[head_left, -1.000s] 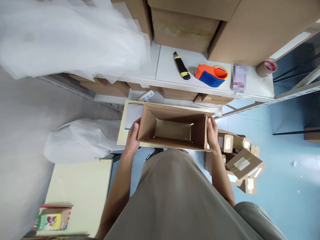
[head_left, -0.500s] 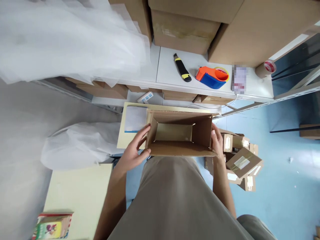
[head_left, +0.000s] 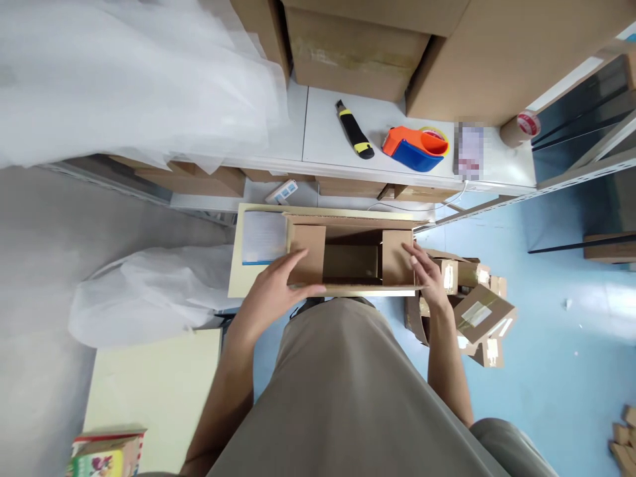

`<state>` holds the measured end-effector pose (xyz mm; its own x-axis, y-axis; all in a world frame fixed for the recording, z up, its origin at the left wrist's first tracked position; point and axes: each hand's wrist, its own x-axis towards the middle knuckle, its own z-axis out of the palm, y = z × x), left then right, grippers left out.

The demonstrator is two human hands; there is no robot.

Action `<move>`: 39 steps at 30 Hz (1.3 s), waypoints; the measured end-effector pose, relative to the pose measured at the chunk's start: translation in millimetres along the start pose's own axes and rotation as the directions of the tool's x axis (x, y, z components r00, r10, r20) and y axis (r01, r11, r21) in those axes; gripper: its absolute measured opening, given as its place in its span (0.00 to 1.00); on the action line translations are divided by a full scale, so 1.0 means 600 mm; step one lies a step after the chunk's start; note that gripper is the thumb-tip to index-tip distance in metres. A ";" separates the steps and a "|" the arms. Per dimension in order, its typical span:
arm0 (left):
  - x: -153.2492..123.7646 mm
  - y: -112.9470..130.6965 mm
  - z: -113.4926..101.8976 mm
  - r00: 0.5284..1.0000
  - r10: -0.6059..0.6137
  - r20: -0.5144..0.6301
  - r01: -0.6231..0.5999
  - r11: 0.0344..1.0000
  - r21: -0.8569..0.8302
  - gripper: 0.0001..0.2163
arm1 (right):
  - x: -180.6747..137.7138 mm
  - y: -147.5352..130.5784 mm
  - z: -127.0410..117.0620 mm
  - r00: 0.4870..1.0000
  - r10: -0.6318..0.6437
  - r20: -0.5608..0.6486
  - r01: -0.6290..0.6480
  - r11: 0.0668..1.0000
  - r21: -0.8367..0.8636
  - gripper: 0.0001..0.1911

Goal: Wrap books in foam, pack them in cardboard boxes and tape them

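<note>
An open cardboard box [head_left: 350, 260] stands in front of me, its short end flaps folded inward over the opening. My left hand [head_left: 273, 288] rests on the left flap [head_left: 309, 246], fingers stretched and the thumb spread apart along the near edge. On the right flap [head_left: 395, 255] lie the extended fingertips of my right hand [head_left: 428, 275], at the box's right end. Between the flaps the inside of the box shows, with nothing visible in it. The long near flap is seen almost edge-on.
A shelf [head_left: 328, 142] ahead carries a utility knife [head_left: 356, 132], an orange and blue tape dispenser [head_left: 415, 147], a tape roll [head_left: 519, 129] and large cartons [head_left: 352, 56]. White foam sheets [head_left: 139, 86] overhang its left. Small boxes [head_left: 479, 311] are piled right; a paper pad [head_left: 265, 236] lies left.
Both short end flaps, upright before, are now folded inward. My hands have moved from the box's outer sides onto these flaps. The view has shifted slightly.
</note>
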<state>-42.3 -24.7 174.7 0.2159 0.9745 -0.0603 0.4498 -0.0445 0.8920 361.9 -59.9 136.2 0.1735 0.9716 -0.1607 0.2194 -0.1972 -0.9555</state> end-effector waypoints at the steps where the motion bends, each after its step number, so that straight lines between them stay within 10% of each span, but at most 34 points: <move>1: 0.010 -0.001 0.008 0.999 0.004 -0.054 -0.003 1.000 0.013 0.34 | -0.002 -0.001 -0.003 1.000 0.015 0.009 -0.015 0.999 0.034 0.32; 7: 0.064 -0.031 0.056 0.942 -0.005 -0.336 0.006 1.000 0.003 0.47 | -0.002 0.015 0.004 0.998 -0.045 -0.044 0.045 0.999 -0.009 0.31; 13: 0.087 -0.052 0.045 0.938 0.224 -0.265 -0.176 0.965 0.193 0.69 | 0.003 0.032 0.015 0.989 -0.093 -0.117 0.088 0.995 -0.040 0.28; 25: 0.043 -0.071 0.053 0.866 0.465 -0.185 -0.353 0.829 0.434 0.11 | -0.005 0.033 0.025 0.983 -0.120 -0.138 0.123 0.992 0.012 0.46; 30: 0.038 -0.080 0.060 0.857 0.427 -0.288 -0.312 0.876 0.367 0.07 | -0.013 0.017 0.017 0.970 -0.191 -0.151 0.161 0.968 -0.190 0.25; 39: 0.055 -0.066 0.055 0.862 0.369 -0.348 -0.274 0.916 0.293 0.07 | -0.008 0.001 0.029 0.946 -0.236 -0.220 0.167 0.942 -0.292 0.28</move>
<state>-24.6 1.9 122.7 0.0507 0.9002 0.4326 0.6066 -0.3719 0.7027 344.6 -62.3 132.0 0.3238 0.9374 0.1284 0.5156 -0.0611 -0.8546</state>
